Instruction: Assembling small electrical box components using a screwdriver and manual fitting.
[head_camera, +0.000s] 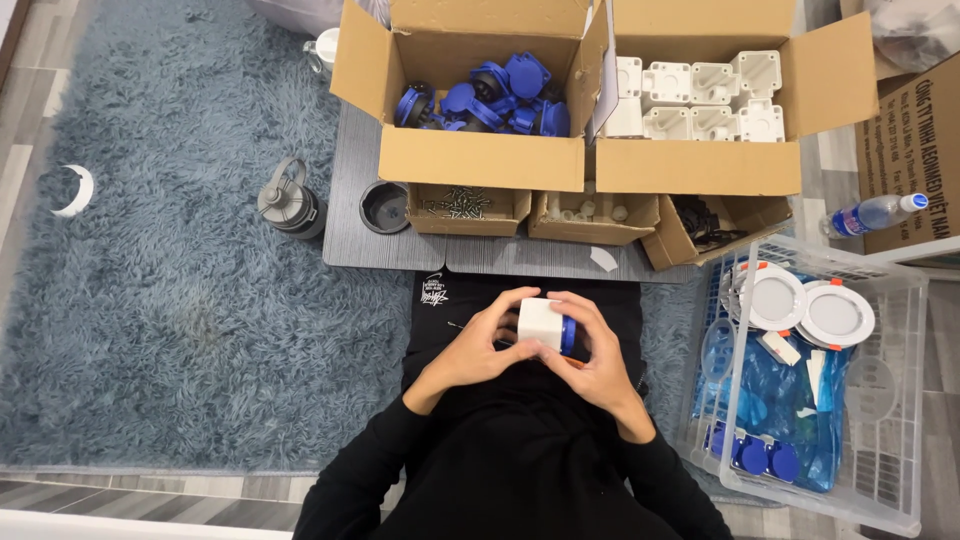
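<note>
Both of my hands hold a small white box-shaped plastic part with a blue round cap (545, 325) over my lap. My left hand (478, 345) grips it from the left, fingers wrapped over its top. My right hand (598, 352) cups it from the right, where the blue cap sits. I wear black sleeves and sit on a blue shaggy rug (170, 300).
A grey board (360, 240) ahead carries an open carton of blue caps (490, 95), a carton of white housings (700, 100), and small boxes of screws (465, 205) and fittings. A clear basket (890, 400) on the right holds round white discs and blue parts. A grey bottle (290, 200) lies left.
</note>
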